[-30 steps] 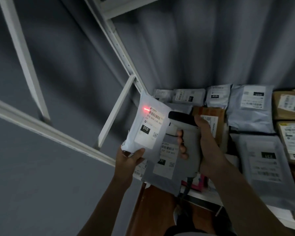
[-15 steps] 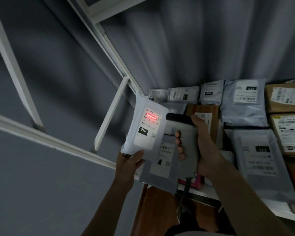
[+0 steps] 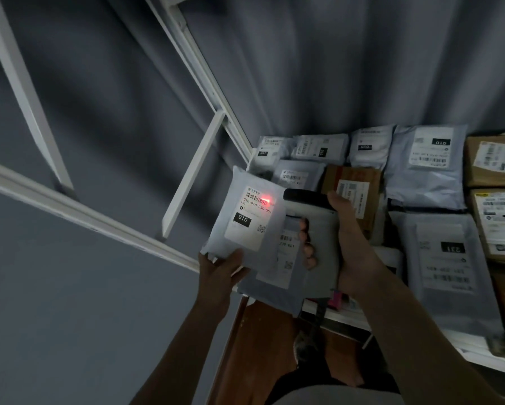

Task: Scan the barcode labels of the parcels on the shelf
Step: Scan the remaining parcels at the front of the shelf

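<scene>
Fingers and thumb of the left hand (image 3: pixel 220 271) pinch the bottom edge of a grey parcel (image 3: pixel 245 217), tilting it up at about seven o'clock from picture centre. Its white label (image 3: pixel 252 219) faces the camera, with a red glow (image 3: pixel 265 199) on the barcode's right end. At three o'clock of the parcel, just beside it, the right hand (image 3: pixel 350 244) curls round the handle of a grey scanner (image 3: pixel 318 226) aimed at the label. More parcels (image 3: pixel 426 168) and brown boxes (image 3: pixel 496 165) lie on the white shelf (image 3: pixel 479 356), spreading toward three o'clock, against a grey curtain (image 3: pixel 347 59).
</scene>
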